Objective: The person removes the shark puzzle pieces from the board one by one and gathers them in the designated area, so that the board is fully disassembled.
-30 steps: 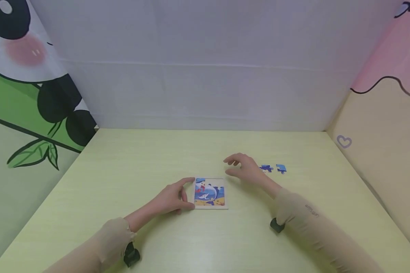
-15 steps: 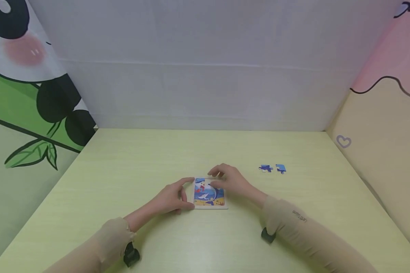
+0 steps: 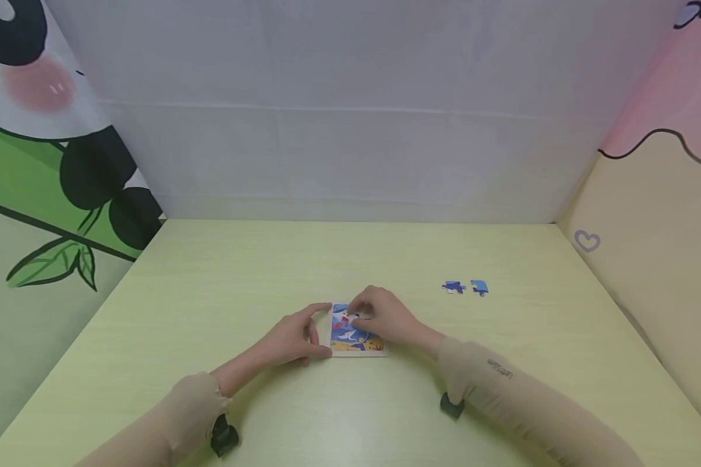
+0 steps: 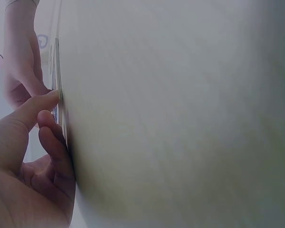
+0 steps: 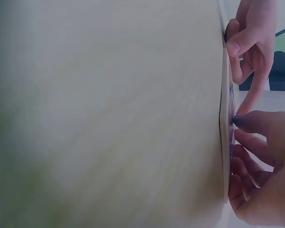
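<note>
A small square jigsaw puzzle (image 3: 343, 337) in a pale tray lies flat on the table. Its picture shows a dolphin in blue water over yellow sand. My left hand (image 3: 292, 338) holds the tray's left side, index finger at the far corner and thumb at the near one. Over the picture's upper right, my right hand (image 3: 388, 314) has its bent fingers and thumb down on the puzzle, hiding that part. In the right wrist view, the right thumb (image 5: 254, 122) touches the picture; whether it pinches a piece against the fingers is unclear.
Two loose blue jigsaw pieces, a darker one (image 3: 454, 287) and a lighter one (image 3: 479, 288), lie beyond the puzzle to the right. A pale wall cloth (image 3: 356, 162) borders the table's far edge. Printed panels stand on both sides.
My right hand has moved left and nearer, from beside the loose pieces onto the puzzle, its thumb and index drawing closer together. My left hand stays at the tray's left side.
</note>
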Demonstrator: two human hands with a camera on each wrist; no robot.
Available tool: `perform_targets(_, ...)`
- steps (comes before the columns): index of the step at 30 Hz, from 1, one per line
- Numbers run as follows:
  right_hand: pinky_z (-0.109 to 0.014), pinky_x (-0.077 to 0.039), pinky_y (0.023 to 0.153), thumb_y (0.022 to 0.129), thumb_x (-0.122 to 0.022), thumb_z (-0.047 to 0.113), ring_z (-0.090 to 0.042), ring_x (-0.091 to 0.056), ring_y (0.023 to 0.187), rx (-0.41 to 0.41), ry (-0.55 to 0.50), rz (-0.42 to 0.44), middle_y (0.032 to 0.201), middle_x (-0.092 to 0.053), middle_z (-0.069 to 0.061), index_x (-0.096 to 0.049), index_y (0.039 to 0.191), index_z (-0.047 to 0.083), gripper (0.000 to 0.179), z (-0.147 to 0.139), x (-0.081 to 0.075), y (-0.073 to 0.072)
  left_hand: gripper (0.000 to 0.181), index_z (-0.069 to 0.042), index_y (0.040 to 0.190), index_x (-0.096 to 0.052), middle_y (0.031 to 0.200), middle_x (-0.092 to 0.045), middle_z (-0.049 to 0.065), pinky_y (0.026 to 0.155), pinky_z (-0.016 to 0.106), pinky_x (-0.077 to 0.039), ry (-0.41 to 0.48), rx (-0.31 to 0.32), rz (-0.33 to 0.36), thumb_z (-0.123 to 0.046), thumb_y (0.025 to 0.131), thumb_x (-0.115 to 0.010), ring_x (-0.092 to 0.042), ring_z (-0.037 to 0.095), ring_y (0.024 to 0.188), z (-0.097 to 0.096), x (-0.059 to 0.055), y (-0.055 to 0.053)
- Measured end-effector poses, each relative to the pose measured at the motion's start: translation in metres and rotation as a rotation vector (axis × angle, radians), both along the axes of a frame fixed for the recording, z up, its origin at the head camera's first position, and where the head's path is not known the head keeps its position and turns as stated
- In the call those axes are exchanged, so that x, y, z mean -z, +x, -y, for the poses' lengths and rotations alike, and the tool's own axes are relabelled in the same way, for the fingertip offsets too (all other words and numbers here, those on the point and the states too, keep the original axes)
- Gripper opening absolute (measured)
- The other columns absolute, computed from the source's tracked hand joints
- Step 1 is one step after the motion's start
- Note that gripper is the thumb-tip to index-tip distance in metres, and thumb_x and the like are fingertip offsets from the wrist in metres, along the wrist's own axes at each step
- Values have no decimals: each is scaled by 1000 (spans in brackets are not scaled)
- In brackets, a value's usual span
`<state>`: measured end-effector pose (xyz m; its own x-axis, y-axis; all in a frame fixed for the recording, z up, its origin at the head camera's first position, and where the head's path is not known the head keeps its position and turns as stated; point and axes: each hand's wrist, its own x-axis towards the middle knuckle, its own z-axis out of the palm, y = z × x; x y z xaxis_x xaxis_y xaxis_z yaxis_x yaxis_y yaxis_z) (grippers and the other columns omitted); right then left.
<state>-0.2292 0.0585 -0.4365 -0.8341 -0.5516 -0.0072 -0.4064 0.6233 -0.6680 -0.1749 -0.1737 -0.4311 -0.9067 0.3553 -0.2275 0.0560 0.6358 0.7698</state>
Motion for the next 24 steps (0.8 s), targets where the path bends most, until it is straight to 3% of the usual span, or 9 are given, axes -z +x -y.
perform_targets(9, -34, -48, 94, 87, -75, 16, -13, -58, 98, -8, -1, 2, 102, -67, 3, -73, 105, 15, 18, 6, -2, 1, 88, -16, 151, -36, 78, -63, 2, 52, 28, -46, -7, -3, 1, -20, 77, -83, -57, 15, 51, -1, -4, 2)
perform_targets(16, -39, -45, 101, 86, -74, 16, -18, -56, 109, -50, -3, -52, 114, -65, -1, -71, 99, 15, 13, 6, -3, 0, 88, -16, 151, -37, 78, -63, 2, 51, 28, -46, -11, -7, 3, -21, 77, -84, -57, 15, 51, -2, -4, 3)
perform_targets(24, -40, -45, 101, 85, -75, 15, -19, -55, 109, -74, -3, -37, 116, -65, -2, -71, 95, 14, 10, 6, -9, 0, 88, -15, 151, -37, 77, -63, 2, 52, 28, -46, -16, -7, 4, -21, 77, -84, -57, 15, 51, -3, -6, 4)
